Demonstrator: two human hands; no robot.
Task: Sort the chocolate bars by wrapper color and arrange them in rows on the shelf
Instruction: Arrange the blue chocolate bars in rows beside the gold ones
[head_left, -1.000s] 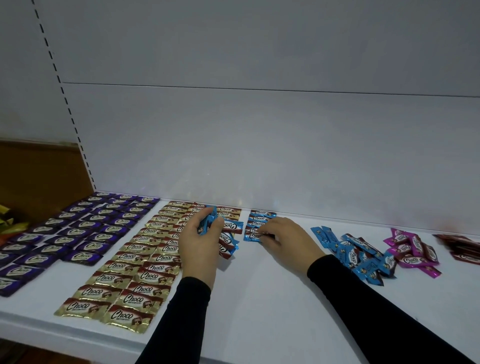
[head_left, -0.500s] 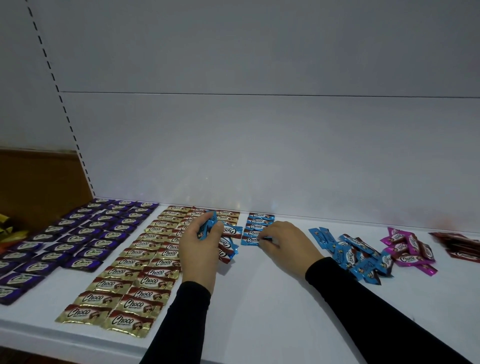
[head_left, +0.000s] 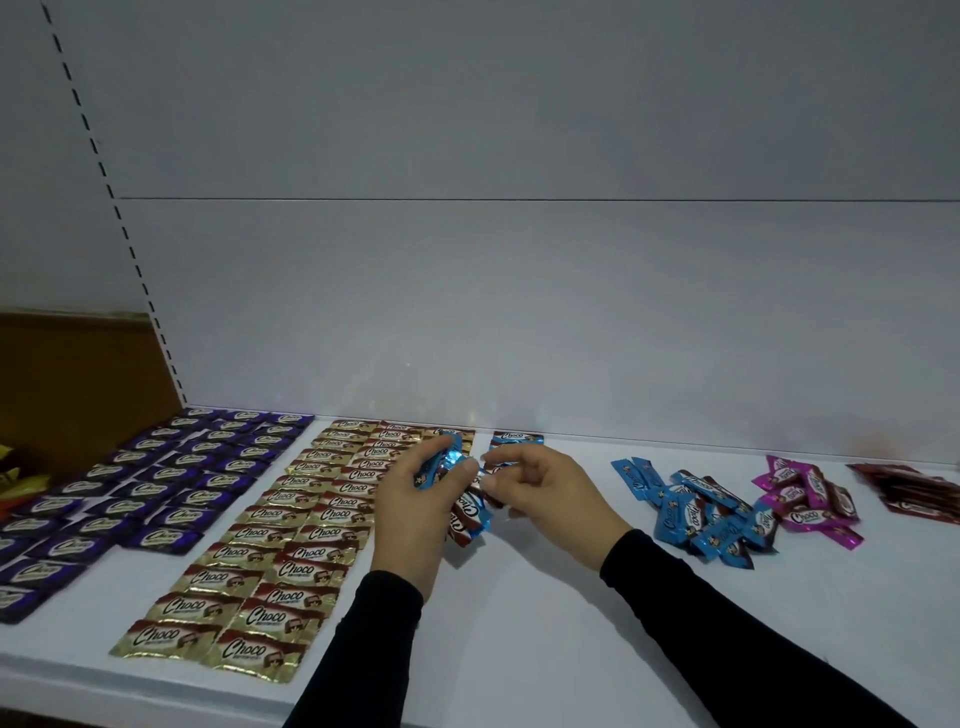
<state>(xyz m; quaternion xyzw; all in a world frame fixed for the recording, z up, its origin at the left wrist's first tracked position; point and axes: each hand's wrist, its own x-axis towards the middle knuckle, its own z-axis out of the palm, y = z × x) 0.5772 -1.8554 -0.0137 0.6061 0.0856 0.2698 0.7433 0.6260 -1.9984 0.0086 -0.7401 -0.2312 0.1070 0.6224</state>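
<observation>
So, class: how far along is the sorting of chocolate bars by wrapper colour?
Done: purple rows and gold rows. In hand: left hand holds blue bars; right hand takes one for the blue row. Left: blue pile, pink pile, dark red pile.

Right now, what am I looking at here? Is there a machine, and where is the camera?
No machine: a person in black sleeves works with bare hands, filmed by a camera worn on the head, looking down at a white shelf. The left hand holds a bunch of blue foil-wrapped chocolate bars; the right hand pinches at one of them. On the shelf lie neat rows of purple-wrapped bars and gold-wrapped bars, a short blue row behind the hands, then loose heaps of blue bars and pink bars.
</observation>
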